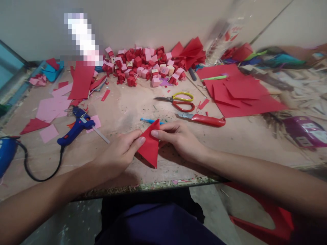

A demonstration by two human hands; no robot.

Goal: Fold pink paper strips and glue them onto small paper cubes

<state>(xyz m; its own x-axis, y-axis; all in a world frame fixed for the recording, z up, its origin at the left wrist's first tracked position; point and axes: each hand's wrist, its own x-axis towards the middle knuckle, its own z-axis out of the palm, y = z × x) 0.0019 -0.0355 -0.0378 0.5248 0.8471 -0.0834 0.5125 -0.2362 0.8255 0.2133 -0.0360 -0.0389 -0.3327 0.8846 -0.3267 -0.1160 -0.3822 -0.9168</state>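
Between my two hands is a folded piece of red paper (pixel 149 149), roughly triangular, held just above the table near its front edge. My left hand (pixel 126 146) pinches its left side, thumb on top. On the upper right side, the thumb of my right hand (pixel 178 136) presses the paper while the other fingers go behind it. Partly hidden behind the paper lies a blue pen (pixel 148 120). A red-handled utility knife (pixel 208 119) and scissors (pixel 182 101) with yellow and red handles rest beyond my right hand.
A blue hot glue gun (pixel 78 126) with a cord lies at left, among pink paper pieces (pixel 52 109). Many small red and pink paper cubes (pixel 140 64) are heaped at the back. Red sheets (pixel 242 92) and a purple tape measure (pixel 304 131) sit at right.
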